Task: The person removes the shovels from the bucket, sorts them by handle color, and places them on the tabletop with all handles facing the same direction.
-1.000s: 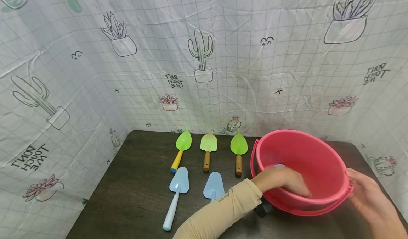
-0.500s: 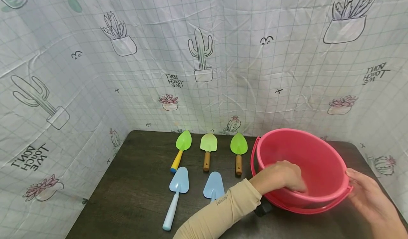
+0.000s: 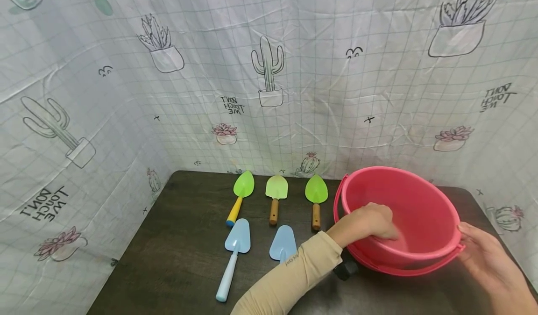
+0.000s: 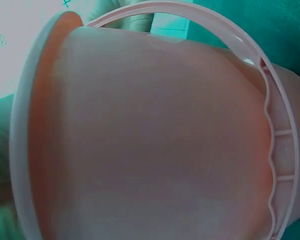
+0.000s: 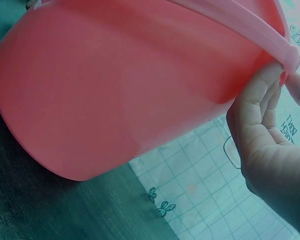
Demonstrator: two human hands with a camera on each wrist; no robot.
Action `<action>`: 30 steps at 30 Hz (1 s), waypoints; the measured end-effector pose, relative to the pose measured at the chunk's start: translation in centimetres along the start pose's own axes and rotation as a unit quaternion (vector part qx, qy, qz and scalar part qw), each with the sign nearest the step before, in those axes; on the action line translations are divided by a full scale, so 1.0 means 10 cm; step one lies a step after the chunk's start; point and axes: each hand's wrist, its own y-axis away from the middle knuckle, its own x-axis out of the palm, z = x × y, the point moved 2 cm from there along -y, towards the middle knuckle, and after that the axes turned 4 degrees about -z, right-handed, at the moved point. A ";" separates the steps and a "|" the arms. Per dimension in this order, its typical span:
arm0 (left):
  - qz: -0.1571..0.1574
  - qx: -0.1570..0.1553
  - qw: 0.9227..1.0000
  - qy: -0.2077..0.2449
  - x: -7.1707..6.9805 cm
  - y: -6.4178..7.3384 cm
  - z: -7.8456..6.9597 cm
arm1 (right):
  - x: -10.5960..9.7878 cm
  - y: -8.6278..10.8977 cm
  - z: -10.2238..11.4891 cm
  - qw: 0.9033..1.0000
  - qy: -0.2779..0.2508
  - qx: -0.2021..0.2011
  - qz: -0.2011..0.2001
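A red plastic bucket (image 3: 403,254) leans toward me on the right of the table, its mouth facing up and forward. The left hand (image 3: 378,221) reaches over the near rim into it, fingers bent down and their tips hidden by the wall; I cannot tell whether they hold anything. In the left wrist view the bucket's side wall (image 4: 160,125) fills most of the picture. At the right side, the right hand (image 3: 483,254) pinches the rim between thumb and fingers, close by the handle joint. The bucket's handle (image 5: 235,17) hangs down along its near side.
Three green-bladed trowels stand in a back row: one with a yellow handle (image 3: 244,184), two with wooden handles (image 3: 274,212). In front lie two light blue trowels (image 3: 238,235), the right one (image 3: 283,242) partly behind the left sleeve (image 3: 294,277). A patterned cloth (image 3: 269,132) hangs behind.
The bucket's near rim and handle have risen a little, and the left hand has shifted up slightly. A bluish bit seen beside the left wrist a second ago is out of sight.
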 end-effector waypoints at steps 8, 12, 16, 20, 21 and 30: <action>-0.034 -0.008 0.999 0.034 -0.06 -0.01 0.07 | 0.00 -0.01 0.00 1.000 0.019 -0.004 -0.005; -0.045 -0.017 0.998 0.036 -0.05 -0.01 0.05 | -0.01 0.00 0.00 1.000 0.014 -0.003 -0.005; -0.048 -0.022 0.998 0.038 -0.05 -0.01 0.04 | -0.01 0.01 -0.01 1.000 0.002 0.008 -0.005; -0.048 -0.014 0.998 0.036 -0.04 -0.03 0.05 | -0.01 0.02 -0.01 1.000 0.000 0.009 -0.008; -0.048 -0.012 0.998 0.036 -0.04 -0.04 0.05 | -0.01 0.02 -0.01 1.000 0.001 0.007 -0.009; -0.047 -0.018 0.998 0.042 -0.01 -0.04 0.02 | -0.02 0.03 -0.02 0.999 0.015 -0.012 -0.028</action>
